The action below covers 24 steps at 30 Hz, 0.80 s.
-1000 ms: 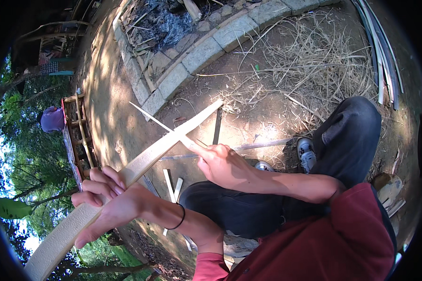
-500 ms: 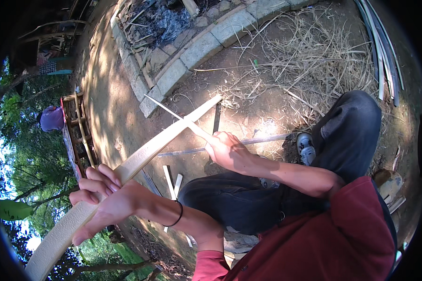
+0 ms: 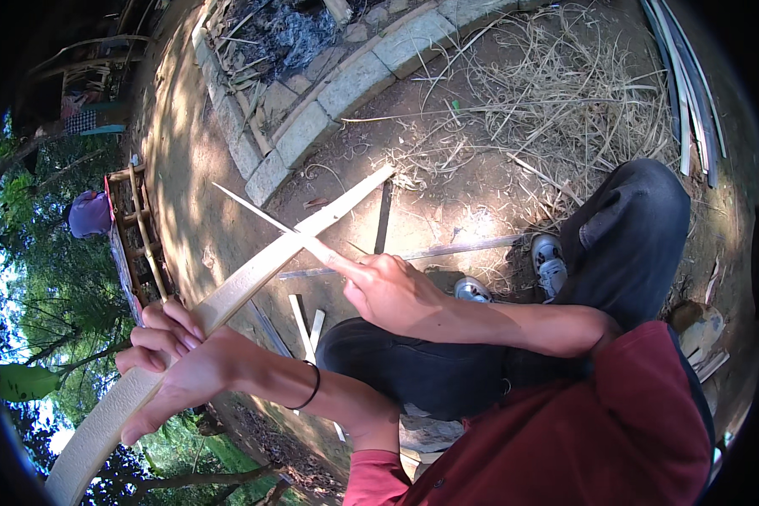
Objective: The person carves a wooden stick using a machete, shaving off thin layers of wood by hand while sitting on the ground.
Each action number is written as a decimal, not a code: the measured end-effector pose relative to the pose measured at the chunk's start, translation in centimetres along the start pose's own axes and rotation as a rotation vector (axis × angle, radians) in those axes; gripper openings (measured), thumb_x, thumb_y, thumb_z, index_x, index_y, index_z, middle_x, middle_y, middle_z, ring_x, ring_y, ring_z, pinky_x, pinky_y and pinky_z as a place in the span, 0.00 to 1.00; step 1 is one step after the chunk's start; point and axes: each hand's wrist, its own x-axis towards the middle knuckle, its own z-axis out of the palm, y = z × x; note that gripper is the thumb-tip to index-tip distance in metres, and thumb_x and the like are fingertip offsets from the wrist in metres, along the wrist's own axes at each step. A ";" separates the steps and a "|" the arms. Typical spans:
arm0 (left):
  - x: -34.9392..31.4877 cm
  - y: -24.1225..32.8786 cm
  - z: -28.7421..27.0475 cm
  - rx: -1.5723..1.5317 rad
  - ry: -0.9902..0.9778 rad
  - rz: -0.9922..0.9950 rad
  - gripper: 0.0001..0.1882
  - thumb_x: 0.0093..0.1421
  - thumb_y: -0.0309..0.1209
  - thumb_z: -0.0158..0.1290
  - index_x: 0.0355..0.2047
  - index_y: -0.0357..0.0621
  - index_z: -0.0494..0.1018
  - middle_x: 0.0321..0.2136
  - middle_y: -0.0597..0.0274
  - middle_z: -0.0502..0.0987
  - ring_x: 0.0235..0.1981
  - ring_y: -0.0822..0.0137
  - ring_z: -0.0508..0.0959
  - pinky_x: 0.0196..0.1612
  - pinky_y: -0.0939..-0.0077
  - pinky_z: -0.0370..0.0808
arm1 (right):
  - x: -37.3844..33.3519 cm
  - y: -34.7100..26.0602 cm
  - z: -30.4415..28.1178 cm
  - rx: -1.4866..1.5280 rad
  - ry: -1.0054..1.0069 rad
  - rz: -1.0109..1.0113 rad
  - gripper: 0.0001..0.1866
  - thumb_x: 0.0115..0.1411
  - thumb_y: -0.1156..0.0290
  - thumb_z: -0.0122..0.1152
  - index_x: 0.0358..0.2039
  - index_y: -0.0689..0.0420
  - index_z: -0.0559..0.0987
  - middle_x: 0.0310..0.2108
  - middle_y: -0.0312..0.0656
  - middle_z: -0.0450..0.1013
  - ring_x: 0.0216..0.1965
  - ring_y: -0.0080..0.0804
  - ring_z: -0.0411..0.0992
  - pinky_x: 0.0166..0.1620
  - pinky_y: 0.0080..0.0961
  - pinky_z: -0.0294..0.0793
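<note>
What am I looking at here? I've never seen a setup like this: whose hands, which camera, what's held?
There's no machine: these are a person's bare hands, seen from above by a head-worn fisheye camera, which bends straight edges. The left hand grips a long pale strip, wood or bamboo. The right hand holds a slim pointed tool, perhaps a knife, across it. Dry, curly shavings lie on the ground near a stone-block border.

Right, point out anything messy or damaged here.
The shavings look untidy: they lie tangled and loose outside the stone border, unlike the long strips lined up nearby. The board in the left hand shows no obvious break.
</note>
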 end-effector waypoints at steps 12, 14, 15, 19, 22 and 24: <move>-0.2 -0.1 0.6 0.006 0.011 -0.007 0.39 0.52 0.78 0.21 0.21 0.52 0.45 0.12 0.71 0.41 0.15 0.74 0.44 0.13 0.83 0.43 | -0.5 -1.8 -0.6 -0.061 -0.045 -0.014 0.31 0.58 0.74 0.55 0.63 0.51 0.64 0.27 0.54 0.71 0.25 0.53 0.74 0.33 0.41 0.76; -0.1 0.2 0.3 0.022 0.010 -0.003 0.39 0.53 0.78 0.21 0.21 0.52 0.45 0.12 0.71 0.42 0.15 0.74 0.44 0.13 0.83 0.43 | -0.6 1.8 0.8 -0.116 0.010 0.018 0.27 0.57 0.74 0.56 0.59 0.55 0.68 0.25 0.52 0.71 0.26 0.50 0.74 0.32 0.40 0.76; -0.1 0.2 0.4 0.010 0.007 -0.013 0.39 0.53 0.78 0.21 0.21 0.51 0.45 0.12 0.71 0.42 0.15 0.75 0.44 0.13 0.83 0.43 | -0.9 4.6 1.8 -0.188 0.094 -0.003 0.25 0.57 0.75 0.56 0.56 0.56 0.69 0.22 0.51 0.70 0.26 0.49 0.74 0.31 0.39 0.75; 0.7 -1.0 -0.8 0.044 0.010 -0.010 0.40 0.52 0.79 0.20 0.20 0.51 0.45 0.12 0.70 0.43 0.15 0.74 0.44 0.13 0.82 0.44 | 0.3 2.4 0.6 0.086 -0.043 0.129 0.25 0.57 0.76 0.55 0.57 0.57 0.68 0.19 0.50 0.70 0.25 0.50 0.73 0.31 0.40 0.74; 0.7 -0.6 -0.9 0.132 -0.007 0.011 0.42 0.48 0.81 0.16 0.20 0.51 0.44 0.12 0.68 0.43 0.15 0.72 0.44 0.14 0.81 0.46 | -0.3 -1.2 -0.1 -0.015 -0.046 -0.017 0.31 0.58 0.75 0.54 0.63 0.53 0.63 0.23 0.53 0.71 0.24 0.51 0.73 0.31 0.43 0.74; -0.1 -1.2 -0.5 0.115 -0.009 -0.031 0.41 0.49 0.80 0.17 0.20 0.51 0.44 0.12 0.68 0.43 0.15 0.72 0.44 0.14 0.81 0.46 | -0.9 0.9 0.7 -0.127 -0.060 0.002 0.30 0.57 0.75 0.55 0.62 0.54 0.64 0.22 0.52 0.71 0.23 0.50 0.73 0.31 0.43 0.74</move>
